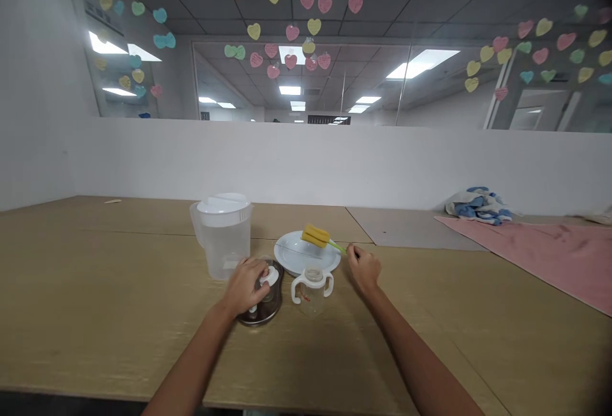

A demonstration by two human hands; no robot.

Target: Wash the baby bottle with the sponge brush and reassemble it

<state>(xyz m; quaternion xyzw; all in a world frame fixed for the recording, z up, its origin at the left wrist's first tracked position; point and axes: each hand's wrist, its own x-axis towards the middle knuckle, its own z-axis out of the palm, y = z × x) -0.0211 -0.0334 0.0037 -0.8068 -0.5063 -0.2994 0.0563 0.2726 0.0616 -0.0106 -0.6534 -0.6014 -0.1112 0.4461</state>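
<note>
My right hand (364, 268) is closed round the green handle of a bottle brush with a yellow sponge head (315, 236). The sponge is over a white plate (287, 258), and whether it touches cannot be told. My left hand (246, 285) is at a dark oval tray (272, 304), its thumb and fingers bent about a white bottle cap (271, 275). Part of the cap and the tray is hidden by the hand. Between my hands stands a clear baby bottle (312, 298) with two white side handles, upright and without a lid.
A translucent lidded pitcher (224, 237) stands behind my left hand. To the far right lie a crumpled blue and white cloth (480, 206) and a pink cloth (540, 250). A white wall (306, 161) closes off the table's (119, 314) back edge.
</note>
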